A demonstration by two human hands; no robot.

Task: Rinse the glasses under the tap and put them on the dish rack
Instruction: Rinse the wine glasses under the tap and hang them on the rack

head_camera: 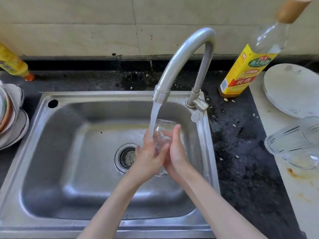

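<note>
A clear drinking glass (163, 131) is held over the steel sink (72, 116), its mouth tilted up toward the tap (186, 54). Water runs from the spout in a stream onto the glass. My left hand (149, 156) wraps the glass from the left and below. Against its right side presses my right hand (176, 150), fingers pointing up. The lower part of the glass is hidden between my palms. More clear glassware (293, 144) lies on the pale board at the right.
A yellow-labelled bottle (241, 73) stands right of the tap base. A white plate (291, 88) rests at the far right. Stacked bowls and plates (10, 116) sit left of the sink, behind them a yellow bottle (13, 64). The drain (126, 156) lies beside my left hand.
</note>
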